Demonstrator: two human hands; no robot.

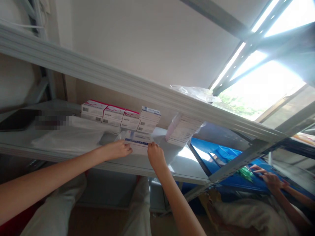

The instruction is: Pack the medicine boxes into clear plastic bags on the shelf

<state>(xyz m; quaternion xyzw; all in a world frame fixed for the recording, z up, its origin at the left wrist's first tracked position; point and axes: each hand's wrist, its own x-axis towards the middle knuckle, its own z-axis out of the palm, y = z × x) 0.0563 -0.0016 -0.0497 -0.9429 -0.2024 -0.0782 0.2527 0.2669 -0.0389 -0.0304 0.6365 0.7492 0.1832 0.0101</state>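
On the grey shelf in front of me lies a white carton point(138, 139) with a blue stripe, and clear plastic film shows at its left end. My left hand point(120, 149) is closed at the carton's left front corner, fingers curled in. At the right front corner my right hand point(155, 154) is closed too, in a pinch. Whether the fingers grip the film or the carton itself is too small to tell. Just behind stands a stack of white boxes point(150, 119) with blue tops.
Red-and-white boxes point(113, 114) stand in a row at the back. White plastic bags point(71, 136) and a dark flat object point(19, 120) lie left. A film-wrapped stack point(184, 130) leans right. A shelf beam point(118, 78) crosses above. A co-worker's hands point(268, 178) are near blue bins point(227, 152).
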